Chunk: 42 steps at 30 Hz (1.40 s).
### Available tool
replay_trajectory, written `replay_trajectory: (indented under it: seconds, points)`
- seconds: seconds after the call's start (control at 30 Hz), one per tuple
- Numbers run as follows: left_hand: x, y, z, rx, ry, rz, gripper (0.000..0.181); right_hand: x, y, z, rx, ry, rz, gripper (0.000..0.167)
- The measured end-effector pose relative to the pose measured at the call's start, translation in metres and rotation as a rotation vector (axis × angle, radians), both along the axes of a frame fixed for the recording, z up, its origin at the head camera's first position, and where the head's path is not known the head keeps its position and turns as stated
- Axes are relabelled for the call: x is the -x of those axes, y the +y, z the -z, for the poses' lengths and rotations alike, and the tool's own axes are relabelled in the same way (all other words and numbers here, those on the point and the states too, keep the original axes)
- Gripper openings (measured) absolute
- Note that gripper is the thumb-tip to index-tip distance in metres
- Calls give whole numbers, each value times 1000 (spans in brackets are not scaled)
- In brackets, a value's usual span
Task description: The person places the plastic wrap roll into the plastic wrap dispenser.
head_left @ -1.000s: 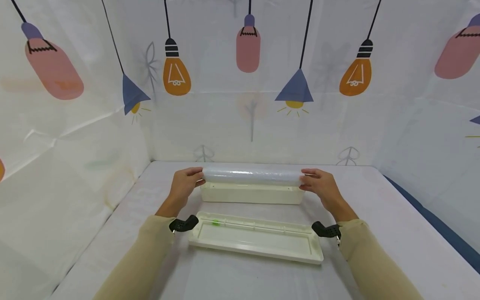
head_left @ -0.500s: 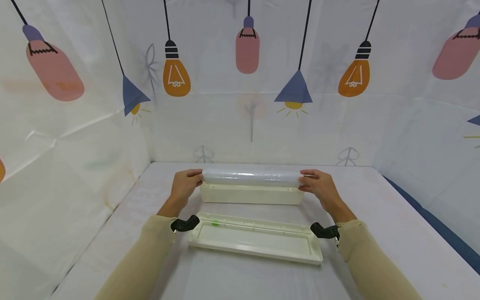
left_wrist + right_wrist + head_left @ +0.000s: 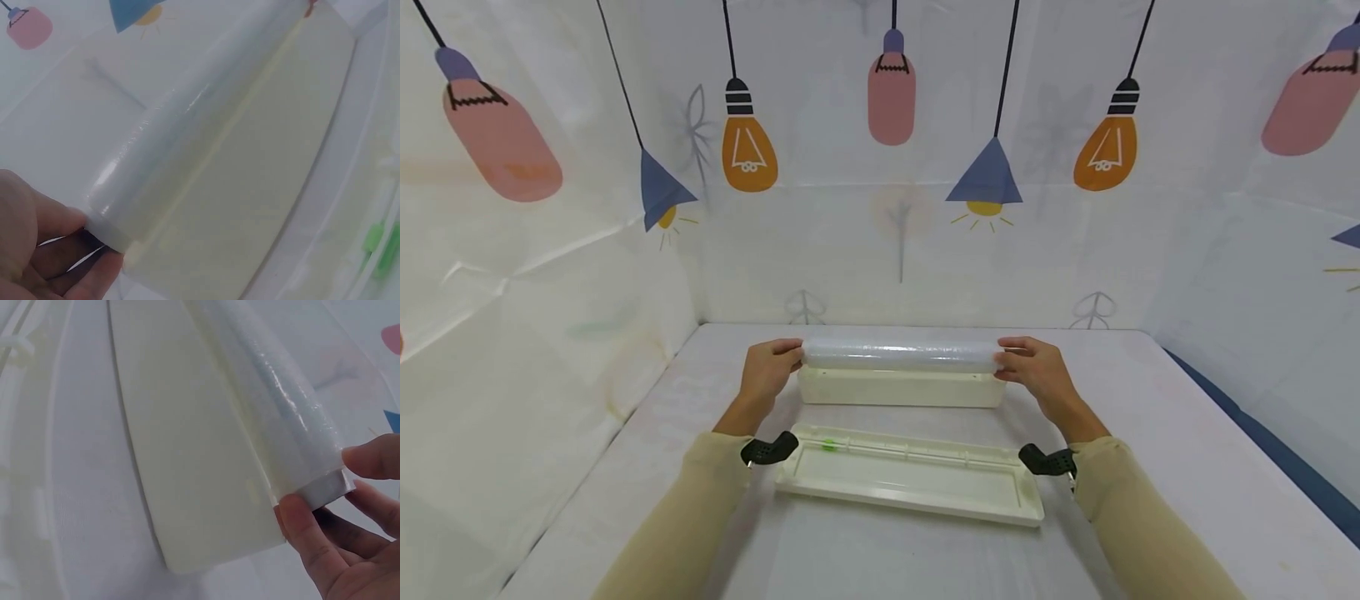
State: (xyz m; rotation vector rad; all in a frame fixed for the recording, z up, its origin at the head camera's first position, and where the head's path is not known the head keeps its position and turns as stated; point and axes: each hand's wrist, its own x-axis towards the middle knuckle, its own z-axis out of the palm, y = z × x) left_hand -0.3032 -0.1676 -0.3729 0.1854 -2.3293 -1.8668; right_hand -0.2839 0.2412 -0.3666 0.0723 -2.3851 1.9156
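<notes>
A roll of cling film (image 3: 898,355) lies lengthwise across the top of a cream plastic box (image 3: 901,389). At its left end my left hand (image 3: 766,368) holds the roll between thumb and fingers. The other end is gripped by my right hand (image 3: 1037,372); in the right wrist view its thumb and fingers surround the core end (image 3: 325,489). How deep the roll sits in the box is hidden by the box's front wall. Nearer to me, a cream lid (image 3: 910,475) lies inner side up, with a small green slider (image 3: 829,446) on its rail.
The box and lid rest on a white-covered table (image 3: 880,558). Behind stands a white sheet wall (image 3: 850,250) printed with lamps and bulbs. A black wrist camera mount (image 3: 770,448) sits on the left wrist and another mount (image 3: 1047,460) on the right, both above the lid's ends.
The view has shifted very slightly. Both hands keep hold of the roll's ends, and the roll, box and lid stay in place.
</notes>
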Motion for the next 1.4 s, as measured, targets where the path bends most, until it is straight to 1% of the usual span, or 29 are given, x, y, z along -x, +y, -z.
replay_trajectory:
  seconds: [0.23, 0.43, 0.57, 0.7, 0.8, 0.97, 1.17, 1.4]
  points:
    - [-2, -1, -1, 34, -51, -7, 31, -1, 0, 2, -48, -16, -5, 47]
    - [-1, 0, -3, 43, -61, -17, 34, 0, 0, 3, -66, 2, -22, 48]
    - [0, -2, -3, 73, -49, -22, 33, 1, 2, 1, -69, 11, -37, 46]
    - [0, -4, -4, 105, -31, -6, 34, 1, 3, -1, -65, 14, -50, 46]
    - [-3, -4, -5, 127, -27, 5, 36, 0, 4, 0, -58, 9, -64, 46]
    - [-5, -6, -1, 149, -21, 4, 35, -1, 5, 3, -79, 1, -79, 47]
    - [-5, -10, 4, 112, -23, 22, 32, -1, 3, 5, -133, -2, -81, 48]
    - [-3, -11, 5, 98, -9, 50, 32, 0, 5, 4, -119, 24, -91, 50]
